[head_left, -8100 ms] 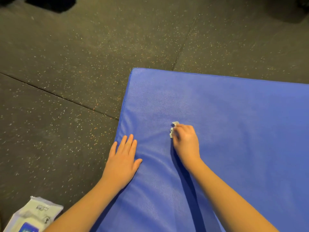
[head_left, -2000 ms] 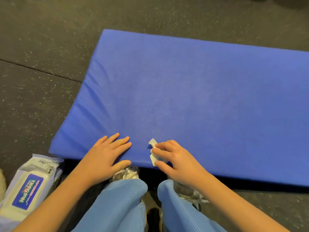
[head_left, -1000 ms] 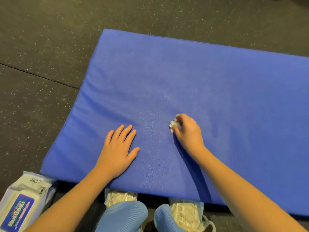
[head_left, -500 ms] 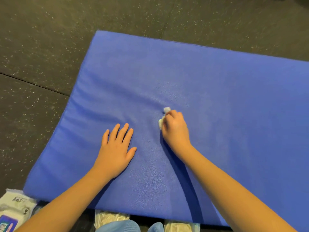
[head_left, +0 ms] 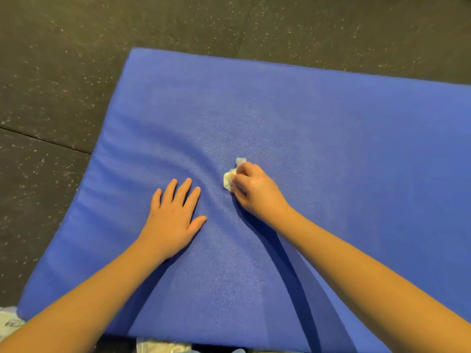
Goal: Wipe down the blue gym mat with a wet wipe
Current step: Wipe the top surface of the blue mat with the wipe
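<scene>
Blue gym mat: right hand grips wet wipe.

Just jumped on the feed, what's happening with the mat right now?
A person leans over the blue gym mat on the speckled floor. The right hand grips a crumpled wet wipe against the mat's middle. The left hand rests flat on the mat beside it. A wipes pack corner shows at lower left.

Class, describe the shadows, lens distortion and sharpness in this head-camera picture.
Head view: dark shadows fall on the blue mat between the two forearms. The mat's left edge bows, which is wide-angle distortion. The wet wipe in the right hand looks slightly soft. The speckled floor is dim.
</scene>
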{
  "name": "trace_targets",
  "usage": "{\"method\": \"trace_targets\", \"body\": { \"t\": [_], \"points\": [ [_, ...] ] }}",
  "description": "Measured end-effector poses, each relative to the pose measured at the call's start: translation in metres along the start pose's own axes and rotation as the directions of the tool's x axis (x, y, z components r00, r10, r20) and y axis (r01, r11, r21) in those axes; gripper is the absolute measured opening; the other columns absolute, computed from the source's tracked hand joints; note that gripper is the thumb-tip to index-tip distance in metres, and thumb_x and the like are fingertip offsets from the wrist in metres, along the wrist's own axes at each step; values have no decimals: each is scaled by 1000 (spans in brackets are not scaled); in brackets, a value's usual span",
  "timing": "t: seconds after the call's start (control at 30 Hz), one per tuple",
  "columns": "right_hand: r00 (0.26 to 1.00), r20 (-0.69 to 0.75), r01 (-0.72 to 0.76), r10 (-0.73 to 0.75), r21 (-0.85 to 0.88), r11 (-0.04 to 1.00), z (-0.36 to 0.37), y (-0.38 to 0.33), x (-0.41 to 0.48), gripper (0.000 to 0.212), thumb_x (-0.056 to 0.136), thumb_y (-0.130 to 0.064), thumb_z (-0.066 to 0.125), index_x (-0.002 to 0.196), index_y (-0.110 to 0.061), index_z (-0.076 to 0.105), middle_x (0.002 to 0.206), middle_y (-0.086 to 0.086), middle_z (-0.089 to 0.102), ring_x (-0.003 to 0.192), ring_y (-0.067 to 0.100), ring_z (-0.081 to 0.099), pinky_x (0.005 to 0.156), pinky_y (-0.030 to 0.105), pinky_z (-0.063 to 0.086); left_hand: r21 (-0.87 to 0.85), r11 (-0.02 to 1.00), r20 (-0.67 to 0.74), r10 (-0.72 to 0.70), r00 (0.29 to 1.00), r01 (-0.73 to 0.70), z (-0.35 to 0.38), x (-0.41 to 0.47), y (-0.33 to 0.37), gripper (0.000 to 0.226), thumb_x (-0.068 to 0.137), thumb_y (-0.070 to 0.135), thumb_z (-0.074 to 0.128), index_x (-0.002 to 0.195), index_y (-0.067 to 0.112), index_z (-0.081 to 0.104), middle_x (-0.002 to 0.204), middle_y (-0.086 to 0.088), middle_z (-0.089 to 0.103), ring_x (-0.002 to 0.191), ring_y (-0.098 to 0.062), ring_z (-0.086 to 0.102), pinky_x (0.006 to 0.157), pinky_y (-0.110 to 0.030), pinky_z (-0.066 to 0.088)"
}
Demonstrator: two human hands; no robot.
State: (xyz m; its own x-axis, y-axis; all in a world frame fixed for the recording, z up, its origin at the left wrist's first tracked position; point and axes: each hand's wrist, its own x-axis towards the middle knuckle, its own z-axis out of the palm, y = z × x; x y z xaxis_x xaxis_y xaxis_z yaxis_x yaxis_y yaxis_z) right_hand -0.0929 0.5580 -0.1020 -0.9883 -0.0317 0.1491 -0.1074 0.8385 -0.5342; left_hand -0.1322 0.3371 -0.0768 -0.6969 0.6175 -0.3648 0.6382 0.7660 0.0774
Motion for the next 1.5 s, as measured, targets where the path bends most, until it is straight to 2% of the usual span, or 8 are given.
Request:
{"method": "trace_targets", "body": {
  "t": [0.23,0.47,0.77,1.03,1.13,1.23,1.33,1.5],
  "points": [
    [889,-267,-403,373,-67,913,-18,28,34,20,84,-7,63,69,5,57,86,18,56,79,34,50,49,32,34,82,997,-23,-7,1000,8,3,0,3,67,86,50,33,127,3,61,134,-19,56,120,-46,52,90,-61,45],
    [988,3,-151,155,-206,967,-19,2,4,26,76,-9,73,61,-6,53,68,8,52,65,29,49,45,27,24,92,995,59,-30,998,25,-4,-1,6,69,88,51,29,129,6,60,138,-18,53,124,-45,50,90,-59,47],
    [956,88,-245,281,-291,925,-25,-24,-38,32,77,-8,72,56,-8,48,62,1,34,54,22,33,45,21,8,177,982,72,-85,994,71,-11,-3,17,66,102,52,21,154,17,1,162,-5,-5,148,-31,-1,114,-45,21],
    [945,26,-304,326,-297,905,-41,-13,-28,25,82,-13,68,65,-8,50,61,6,45,56,24,36,47,26,18,118,991,80,-79,994,69,-10,-1,15,69,99,58,21,154,18,10,162,-3,1,147,-30,4,113,-44,23],
    [921,-79,-390,383,-238,889,-32,-7,-23,18,74,-3,73,69,-4,55,65,10,50,56,23,36,42,22,12,53,997,7,-60,998,60,-15,7,14,72,91,60,18,131,10,51,143,-15,42,126,-38,41,96,-46,38],
    [989,-36,-148,144,-201,968,-17,-11,-30,18,75,-8,75,72,-6,57,71,8,49,59,24,41,39,23,21,-60,997,-88,-54,995,49,-14,23,10,61,83,53,31,100,5,65,110,-15,61,101,-38,58,80,-49,49],
    [996,88,34,-15,-224,974,-23,5,-25,8,81,-16,72,83,-12,64,80,5,52,67,23,47,40,24,29,-50,997,-106,-59,993,54,-13,38,12,60,85,47,45,125,4,60,134,-18,54,124,-40,51,93,-58,45],
    [941,-185,-311,283,-147,939,-32,45,21,14,88,-13,63,76,-7,58,80,5,44,68,26,44,47,27,36,-45,998,-102,-42,994,37,-9,51,10,62,87,49,34,120,4,63,131,-19,57,119,-42,54,93,-57,46]
  ]
}}
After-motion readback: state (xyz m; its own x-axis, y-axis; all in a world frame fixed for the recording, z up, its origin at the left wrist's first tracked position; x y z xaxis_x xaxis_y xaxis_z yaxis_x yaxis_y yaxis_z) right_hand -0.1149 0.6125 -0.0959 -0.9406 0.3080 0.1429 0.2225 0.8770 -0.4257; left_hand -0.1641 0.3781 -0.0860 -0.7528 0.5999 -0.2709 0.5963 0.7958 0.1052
